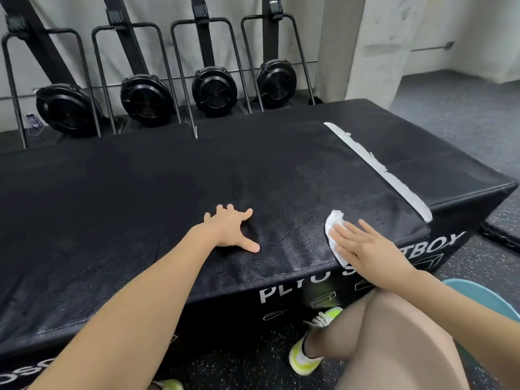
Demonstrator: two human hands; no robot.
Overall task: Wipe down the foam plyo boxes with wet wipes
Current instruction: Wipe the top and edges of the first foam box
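Note:
A large black foam plyo box (pixel 168 178) fills the middle of the head view, with white lettering on its near side. My left hand (pixel 229 230) rests flat on its top, fingers spread. My right hand (pixel 363 246) presses a white wet wipe (pixel 332 229) against the top near the front right corner, fingers straight. A lower black box (pixel 416 153) adjoins on the right, and a white strip of tape (pixel 380 167) runs along the seam between them. The surface around the wipe looks damp and shiny.
Several black fan-wheel exercise machines (pixel 213 91) with metal frames stand along the back wall. A concrete pillar (pixel 363 46) rises at the back right. Speckled rubber floor (pixel 464 114) lies to the right. My knee (pixel 394 333) and yellow-white shoe (pixel 306 353) are below the box.

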